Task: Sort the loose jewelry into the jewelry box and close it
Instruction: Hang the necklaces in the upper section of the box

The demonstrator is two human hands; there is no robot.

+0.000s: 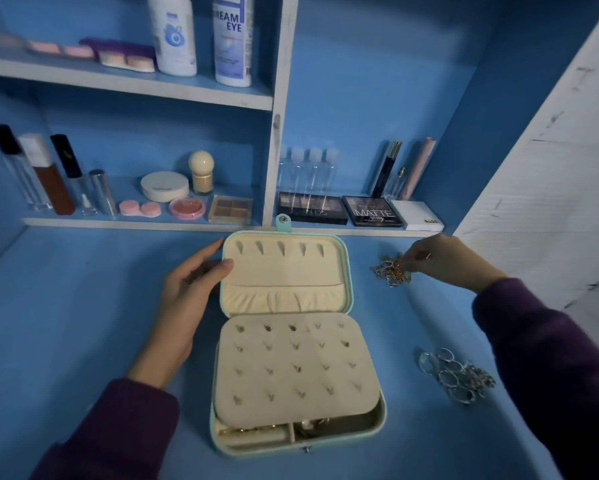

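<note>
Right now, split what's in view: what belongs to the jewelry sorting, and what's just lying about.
Belongs to the job: jewelry box, held at its lid by the left hand; tangle of chains, pinched by the right hand; pile of silver rings.

Just lying about: two white bottles, eyeshadow palettes, round compact, pink lens case, clear small bottles, all on the shelves.

Table: blue top (66, 306) across the lower frame.
Back wall: blue (360, 98), upper centre.
Shelves: upper shelf (118, 81) and lower shelf (135, 221), pale-edged, at left.
Post: pale upright (280, 116), centre.
Right: scuffed white panel (550, 168).
Light: dim, bluish.
</note>
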